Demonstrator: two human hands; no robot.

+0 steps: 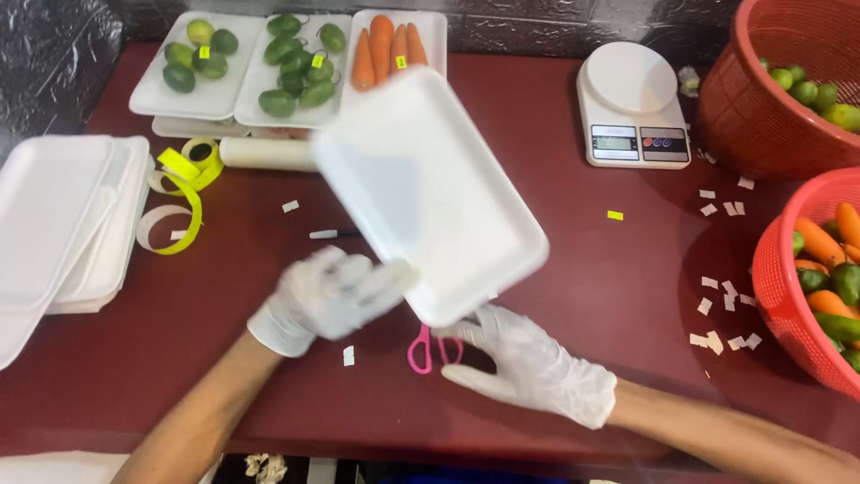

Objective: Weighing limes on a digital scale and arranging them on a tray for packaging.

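Above table (pixel 573 269), gloved hands tilting foam tray (pixel 428 188)

Plain white rectangular foam tray (pixel 430 193), white latex-gloved hands, pink-handled scissors (pixel 421 350), dark maroon surface (pixel 591 260), red perforated plastic baskets (pixel 770 269), orange carrots (pixel 385 49), green limes (pixel 202 54), yellow sticker tape (pixel 184 179).
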